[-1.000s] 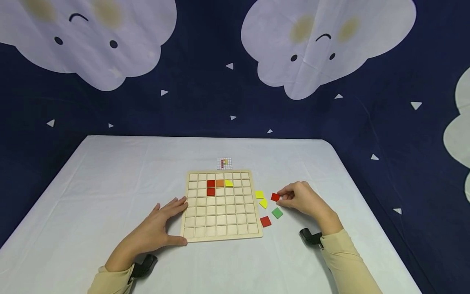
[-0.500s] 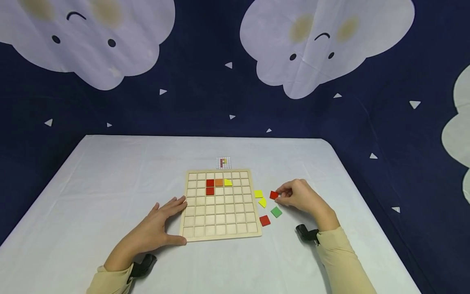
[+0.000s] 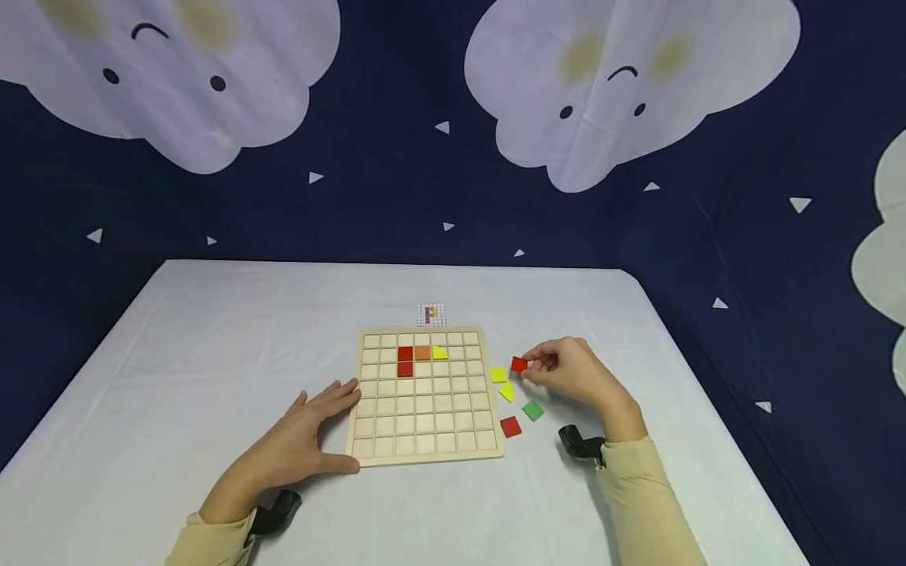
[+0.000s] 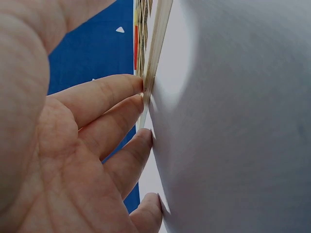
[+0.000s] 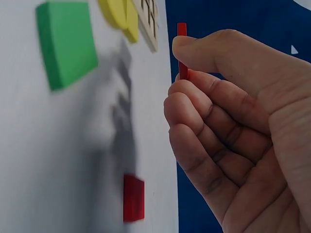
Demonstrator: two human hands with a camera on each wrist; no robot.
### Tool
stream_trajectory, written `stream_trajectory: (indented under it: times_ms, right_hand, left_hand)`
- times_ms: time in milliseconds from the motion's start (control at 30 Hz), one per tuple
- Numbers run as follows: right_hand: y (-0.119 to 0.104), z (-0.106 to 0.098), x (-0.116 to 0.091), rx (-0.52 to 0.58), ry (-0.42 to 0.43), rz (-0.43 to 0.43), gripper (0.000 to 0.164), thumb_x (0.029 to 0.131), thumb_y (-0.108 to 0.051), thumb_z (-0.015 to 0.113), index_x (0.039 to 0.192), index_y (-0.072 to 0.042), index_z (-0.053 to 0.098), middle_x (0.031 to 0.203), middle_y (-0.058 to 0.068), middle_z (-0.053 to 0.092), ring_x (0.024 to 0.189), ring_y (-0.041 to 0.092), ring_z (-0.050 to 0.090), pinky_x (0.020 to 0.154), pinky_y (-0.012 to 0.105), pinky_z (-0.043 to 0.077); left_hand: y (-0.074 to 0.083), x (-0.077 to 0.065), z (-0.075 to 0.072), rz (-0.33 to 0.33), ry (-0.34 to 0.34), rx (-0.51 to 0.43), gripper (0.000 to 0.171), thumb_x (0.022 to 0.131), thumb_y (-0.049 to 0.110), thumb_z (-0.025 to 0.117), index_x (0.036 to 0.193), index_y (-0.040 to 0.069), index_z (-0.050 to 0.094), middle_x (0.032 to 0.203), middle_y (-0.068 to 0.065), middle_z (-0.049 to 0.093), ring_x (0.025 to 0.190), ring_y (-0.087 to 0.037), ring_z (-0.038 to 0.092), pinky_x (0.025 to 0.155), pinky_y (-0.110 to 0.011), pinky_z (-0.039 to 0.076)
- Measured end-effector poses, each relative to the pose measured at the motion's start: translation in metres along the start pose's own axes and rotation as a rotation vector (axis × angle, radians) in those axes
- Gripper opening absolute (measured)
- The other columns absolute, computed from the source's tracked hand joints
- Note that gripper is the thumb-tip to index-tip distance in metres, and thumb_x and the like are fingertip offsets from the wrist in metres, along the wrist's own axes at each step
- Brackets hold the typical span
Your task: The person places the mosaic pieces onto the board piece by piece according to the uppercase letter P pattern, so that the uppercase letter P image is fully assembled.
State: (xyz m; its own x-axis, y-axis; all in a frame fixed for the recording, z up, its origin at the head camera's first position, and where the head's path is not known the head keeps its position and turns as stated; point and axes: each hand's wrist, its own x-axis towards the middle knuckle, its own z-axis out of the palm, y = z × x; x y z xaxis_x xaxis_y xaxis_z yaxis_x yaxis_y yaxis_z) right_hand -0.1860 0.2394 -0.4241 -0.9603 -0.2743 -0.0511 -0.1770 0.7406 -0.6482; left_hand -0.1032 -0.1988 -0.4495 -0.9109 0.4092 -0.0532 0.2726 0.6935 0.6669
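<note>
My right hand (image 3: 579,376) pinches a red square tile (image 3: 519,364) between thumb and fingertips. In the right wrist view this red tile (image 5: 182,51) is seen edge-on, held off the white table. Left of the hand is a wooden grid board (image 3: 425,459). It bears two red tiles (image 3: 405,369), an orange tile (image 3: 422,353) and a yellow tile with one rounded side (image 3: 440,353). My left hand (image 3: 297,440) touches the board's left side, fingers stretched out and thumb at the near corner. In the left wrist view its fingertips meet the board's edge (image 4: 154,58).
Right of the board lie a yellow square (image 3: 499,375), a yellow rounded piece (image 3: 506,391), a green tile (image 3: 533,410) and a red tile (image 3: 510,427). Another red tile (image 5: 133,199) shows low in the right wrist view. A small pattern card (image 3: 431,315) lies behind the board.
My right hand has moved left and slightly away from me, carrying the pinched red tile closer to the board. The left hand keeps its place at the board's edge.
</note>
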Motion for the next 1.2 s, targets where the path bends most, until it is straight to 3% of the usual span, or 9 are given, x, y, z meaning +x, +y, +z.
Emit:
stream_trajectory:
  times_ms: [500,1200]
  right_hand:
    - [-0.034,0.008,0.019,0.052,-0.036,-0.063,0.023,0.089,-0.011,0.085,0.11,-0.002,0.082,0.086,0.003,0.073,0.079,0.014,0.064,0.073,0.023,0.056]
    - [-0.078,0.048,0.043,0.093,-0.147,-0.2,0.022,0.09,-0.011,0.086,0.111,-0.004,0.082,0.088,0.0,0.076,0.076,0.009,0.065,0.074,0.022,0.058]
  left_hand:
    - [0.001,0.002,0.0,0.01,0.009,0.012,0.105,0.069,0.041,0.1,0.156,0.002,0.055,0.172,-0.015,0.042,0.161,-0.048,0.031,0.126,-0.081,0.009]
    - [-0.001,0.0,0.0,0.027,0.017,0.022,0.104,0.07,0.042,0.099,0.155,0.001,0.055,0.171,-0.015,0.043,0.16,-0.048,0.033,0.125,-0.081,0.011]
